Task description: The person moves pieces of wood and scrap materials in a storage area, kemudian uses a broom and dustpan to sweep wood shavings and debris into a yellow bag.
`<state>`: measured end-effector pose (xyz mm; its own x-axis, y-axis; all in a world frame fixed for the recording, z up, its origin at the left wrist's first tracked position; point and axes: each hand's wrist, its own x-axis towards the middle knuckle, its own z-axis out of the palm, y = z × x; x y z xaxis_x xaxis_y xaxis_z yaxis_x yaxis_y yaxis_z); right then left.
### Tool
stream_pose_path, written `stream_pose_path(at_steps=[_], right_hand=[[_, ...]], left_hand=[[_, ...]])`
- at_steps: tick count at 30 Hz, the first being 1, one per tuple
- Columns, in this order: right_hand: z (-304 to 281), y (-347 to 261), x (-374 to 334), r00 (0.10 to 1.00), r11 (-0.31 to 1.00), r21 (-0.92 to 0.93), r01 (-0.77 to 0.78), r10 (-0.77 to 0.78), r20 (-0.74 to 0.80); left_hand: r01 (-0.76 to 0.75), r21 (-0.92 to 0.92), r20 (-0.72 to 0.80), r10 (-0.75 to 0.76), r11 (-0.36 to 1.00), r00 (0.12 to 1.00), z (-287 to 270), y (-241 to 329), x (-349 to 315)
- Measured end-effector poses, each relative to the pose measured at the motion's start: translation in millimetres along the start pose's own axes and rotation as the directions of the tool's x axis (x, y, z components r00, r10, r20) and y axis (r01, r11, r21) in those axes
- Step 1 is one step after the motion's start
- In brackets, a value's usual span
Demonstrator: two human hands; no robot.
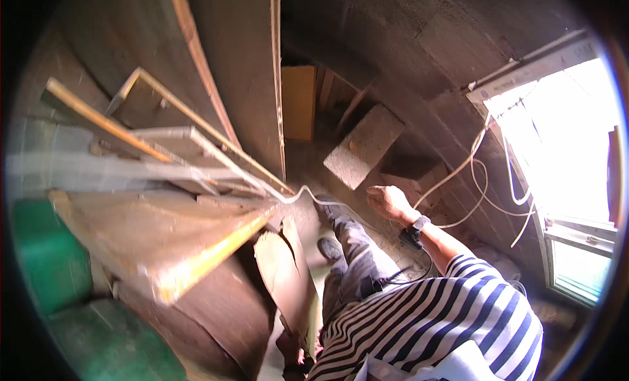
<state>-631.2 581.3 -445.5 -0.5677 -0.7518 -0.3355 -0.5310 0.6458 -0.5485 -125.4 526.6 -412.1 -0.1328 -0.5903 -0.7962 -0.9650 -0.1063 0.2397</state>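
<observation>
The right hand (388,201) is closed on a thin white cord (327,203) trailing leftward toward leaning wooden planks (196,243); limp and light, it seems best gripped firmly mid-length; the left hand is hidden.

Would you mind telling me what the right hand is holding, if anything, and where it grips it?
The right hand is closed in a fist around a thin white cord, gripping it partway along its length. The left hand is not in view.

Left hand hidden; blurred planks (164,250); window (570,145) glare washes out everything outside.
</observation>
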Motion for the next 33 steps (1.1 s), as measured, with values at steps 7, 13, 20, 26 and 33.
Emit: stream_pose_path(at_steps=[7, 13, 20, 26, 33], right_hand=[[20.3, -31.8, -123.1, 0.957, 1.0, 0.002, 0.011, -0.011, 0.289], [31.5, -104.8, -146.2, 0.862, 0.927, 0.022, 0.375, -0.357, 0.36], [8.5, -127.8, -173.2, 0.759, 0.794, -0.056, 0.606, -0.556, 0.339], [-25.4, -80.8, -213.5, 0.8, 0.804, -0.188, 0.565, -0.478, 0.363], [-83.9, -32.1, -253.0, 0.906, 0.836, -0.358, 0.416, -0.345, 0.246]], left_hand=[[-0.168, 0.042, -0.011, 0.169, 0.985, 0.986, 25.1, -65.0, -15.1], [-0.244, 0.221, -0.013, 0.253, 0.944, 0.967, 14.1, -36.8, -27.8], [-0.425, 0.251, 0.066, 0.423, 0.87, 0.904, 21.4, 6.5, -70.5], [-0.613, 0.265, 0.212, 0.575, 0.745, 0.79, 23.4, 63.9, -95.7], [-0.874, 0.194, 0.354, 0.799, 0.445, 0.486, 18.8, 130.8, -117.4]])
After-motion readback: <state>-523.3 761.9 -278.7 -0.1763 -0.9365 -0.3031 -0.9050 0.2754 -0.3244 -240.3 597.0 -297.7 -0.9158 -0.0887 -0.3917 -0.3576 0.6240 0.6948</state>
